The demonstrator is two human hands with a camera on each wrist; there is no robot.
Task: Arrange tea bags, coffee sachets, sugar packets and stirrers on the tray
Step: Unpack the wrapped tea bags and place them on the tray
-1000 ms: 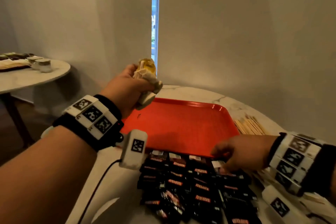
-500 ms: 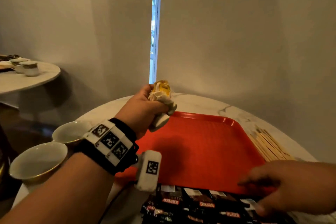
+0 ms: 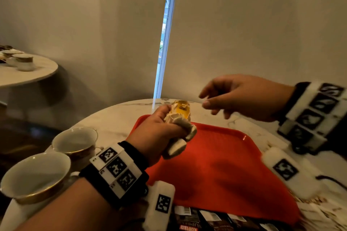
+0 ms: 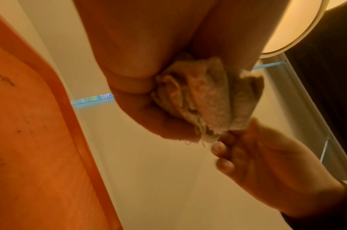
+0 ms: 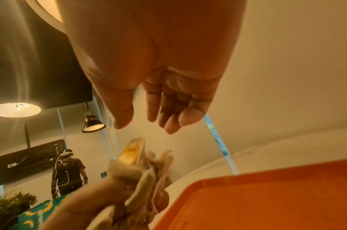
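A plain beige wall point(image 3: 244, 24) with a narrow bright vertical gap stands behind a round white marble tabletop point(image 3: 116, 118). A second round table point(image 3: 28, 75) carrying small cups sits well apart at the far left.

On the near tabletop, the largest thing is a flat red plastic tray point(image 3: 216, 165) with a raised rim, lying toward the middle and reaching the near edge; its surface is bare where it shows. Two white porcelain cups with gold rims point(image 3: 37, 176) stand at the tabletop's left edge, just beside the tray. Along the near edge, touching or overlapping the tray's near rim, lie dark coffee sachets with red lettering point(image 3: 197, 221). At the near right edge is a blurred pile of pale paper packets point(image 3: 323, 214); what kind cannot be told.

The left hand point(image 3: 157, 133) is raised over the tray's far left corner, fingers curled tightly around a crumpled bunch of beige tea bags with a yellow tag point(image 3: 180, 116) sticking out of the top of the fist. In the left wrist view, the bags point(image 4: 208, 96) bulge out between palm and fingers.

The right hand point(image 3: 244, 97) hovers above the tray's far edge, holding nothing, fingers loosely extended with thumb and forefinger slightly parted, their tips close to the bunch. Whether they touch it cannot be told: the left wrist view suggests contact, the head view shows a small gap.
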